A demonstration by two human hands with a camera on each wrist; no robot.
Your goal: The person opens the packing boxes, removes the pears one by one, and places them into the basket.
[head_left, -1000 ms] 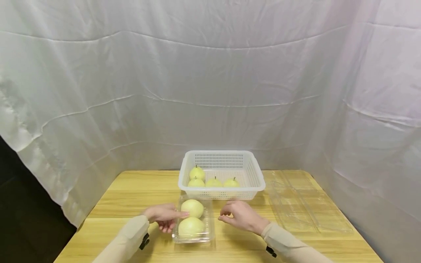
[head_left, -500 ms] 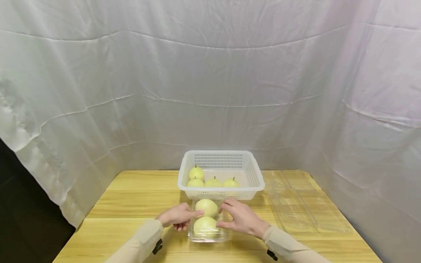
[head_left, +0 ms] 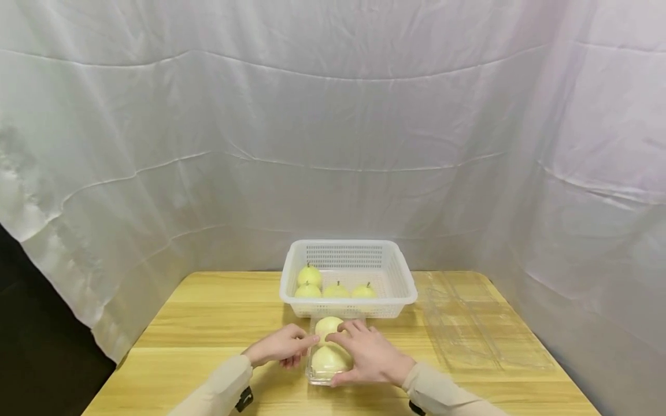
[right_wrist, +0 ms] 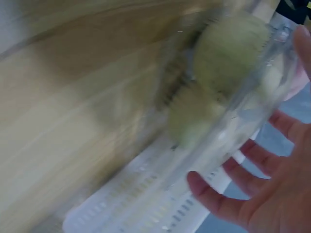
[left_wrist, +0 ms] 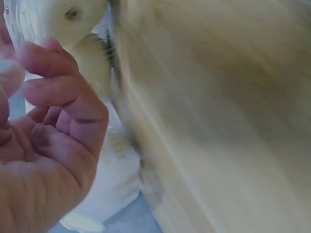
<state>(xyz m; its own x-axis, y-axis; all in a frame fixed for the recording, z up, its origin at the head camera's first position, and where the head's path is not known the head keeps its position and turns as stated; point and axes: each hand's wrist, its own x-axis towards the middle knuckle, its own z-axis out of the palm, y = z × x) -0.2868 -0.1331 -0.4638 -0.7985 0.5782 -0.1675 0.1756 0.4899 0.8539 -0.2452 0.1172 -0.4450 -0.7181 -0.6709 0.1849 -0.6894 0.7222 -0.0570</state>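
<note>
A clear plastic clamshell box lies lengthwise on the table with two pale yellow pears inside, a far pear and a near pear. At its left edge is my left hand, thumb reaching to the rim and the other fingers loosely bent, as the left wrist view also shows. My right hand arches over the right side, fingers spread, the thumb near the front corner and fingertips over the top. In the right wrist view those spread fingers lie along the box's side.
Behind the box stands a white perforated basket with several yellow pears toward its left and front. Clear plastic trays or lids lie on the right of the wooden table. Grey cloth hangs around the back and sides.
The clamshell box has shifted right, together with my left hand. My right hand, first apart from the box, has come onto its right side and spread over the top.
</note>
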